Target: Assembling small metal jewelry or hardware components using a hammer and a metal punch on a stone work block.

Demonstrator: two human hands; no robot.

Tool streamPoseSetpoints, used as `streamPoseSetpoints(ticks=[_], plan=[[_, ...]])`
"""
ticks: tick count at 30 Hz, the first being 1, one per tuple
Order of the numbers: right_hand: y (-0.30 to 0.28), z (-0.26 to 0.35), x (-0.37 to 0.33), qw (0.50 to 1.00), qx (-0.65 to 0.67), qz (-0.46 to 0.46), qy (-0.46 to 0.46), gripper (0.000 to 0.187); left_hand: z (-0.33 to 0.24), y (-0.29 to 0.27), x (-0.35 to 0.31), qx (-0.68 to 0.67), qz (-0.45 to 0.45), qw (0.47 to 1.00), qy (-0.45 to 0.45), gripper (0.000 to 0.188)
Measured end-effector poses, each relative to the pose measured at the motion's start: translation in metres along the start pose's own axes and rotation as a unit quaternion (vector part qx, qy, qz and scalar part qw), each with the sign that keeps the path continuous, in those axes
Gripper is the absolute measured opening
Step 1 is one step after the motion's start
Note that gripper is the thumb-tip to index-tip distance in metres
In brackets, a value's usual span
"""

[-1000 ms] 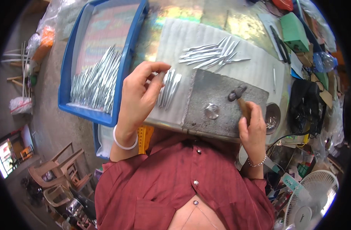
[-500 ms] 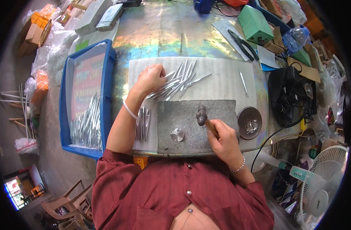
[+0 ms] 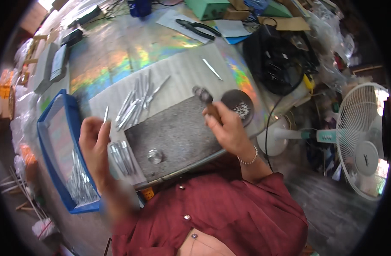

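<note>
My left hand [image 3: 95, 138] is closed on a slim, pointed silver metal piece [image 3: 106, 113], its tip upward. Beside it, on a white foam sheet [image 3: 178, 64], lies a loose pile of similar silver pieces [image 3: 135, 100]. Several more lie side by side in a short row [image 3: 123, 158] nearer me. My right hand [image 3: 229, 130] grips a hammer [image 3: 203, 94] by its wooden handle, the head over the far right part of a grey stone slab [image 3: 174, 132]. A small round metal block [image 3: 155, 156] rests on the slab near its front left corner.
A blue tray [image 3: 66, 111] with many silver pieces stands at the left. Right of the slab is a dark round dish [image 3: 236, 96] of small metal bits. One lone silver piece [image 3: 212, 69], pliers [image 3: 197, 29], a black bag [image 3: 276, 64] and a fan [image 3: 362, 141] are farther off.
My left hand has come away from the pile, moving left and nearer me, with one silver piece in it. The hammer remains in my right hand. The whole view has turned.
</note>
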State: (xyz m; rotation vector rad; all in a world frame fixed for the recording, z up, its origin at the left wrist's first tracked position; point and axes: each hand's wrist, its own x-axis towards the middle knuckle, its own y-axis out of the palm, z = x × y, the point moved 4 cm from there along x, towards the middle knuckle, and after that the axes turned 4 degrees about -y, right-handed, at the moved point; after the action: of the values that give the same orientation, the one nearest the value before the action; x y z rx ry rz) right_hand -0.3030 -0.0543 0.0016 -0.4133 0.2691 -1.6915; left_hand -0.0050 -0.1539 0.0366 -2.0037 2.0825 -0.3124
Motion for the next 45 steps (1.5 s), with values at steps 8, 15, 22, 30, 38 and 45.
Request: streamPoseSetpoints(ticks=[8,15,22,30,38,45], plan=[[-0.064,-0.048,-0.006,0.966,-0.234,-0.090,0.067,0.015,0.017,-0.015,-0.081,-0.165,0.074,0.975,-0.127,0.014],[-0.055,-0.062,0.002,0.927,-0.368,-0.006,0.074,0.018,0.012,-0.017,-0.111,-0.080,0.092,0.977,-0.173,0.021],[-0.051,-0.066,0.017,0.879,-0.470,0.072,0.043,0.013,0.002,0.002,-0.107,0.074,0.127,0.989,-0.024,0.016],[-0.062,-0.063,0.016,0.959,-0.274,0.050,0.055,0.016,0.010,0.020,-0.106,0.135,0.123,0.982,0.047,0.014],[-0.051,-0.034,0.013,0.956,0.259,-0.076,0.119,0.003,0.037,0.012,-0.110,0.037,0.119,0.992,-0.012,0.011],[-0.002,0.008,0.000,0.924,0.355,0.014,0.140,0.013,0.041,0.021,-0.117,-0.340,0.127,0.907,-0.213,0.011]])
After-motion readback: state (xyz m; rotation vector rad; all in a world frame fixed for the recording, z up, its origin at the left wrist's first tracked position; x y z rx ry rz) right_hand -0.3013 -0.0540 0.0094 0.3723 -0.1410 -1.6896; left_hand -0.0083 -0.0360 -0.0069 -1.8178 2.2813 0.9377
